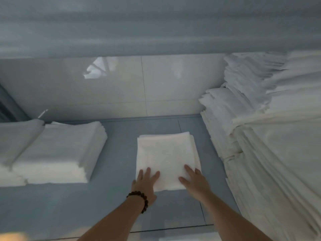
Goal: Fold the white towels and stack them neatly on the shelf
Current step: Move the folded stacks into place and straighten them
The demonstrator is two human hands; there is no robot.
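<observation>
The blue-grey shelf runs back to a glossy tiled wall. A tall pile of white linens fills its right side, and a lower stack of folded towels sits at its left edge. Between them, near the front edge, lies one folded white towel. The left hand and right hand rest flat on its near corners, fingers straight, gripping nothing. A dark beaded bracelet circles the left wrist.
</observation>
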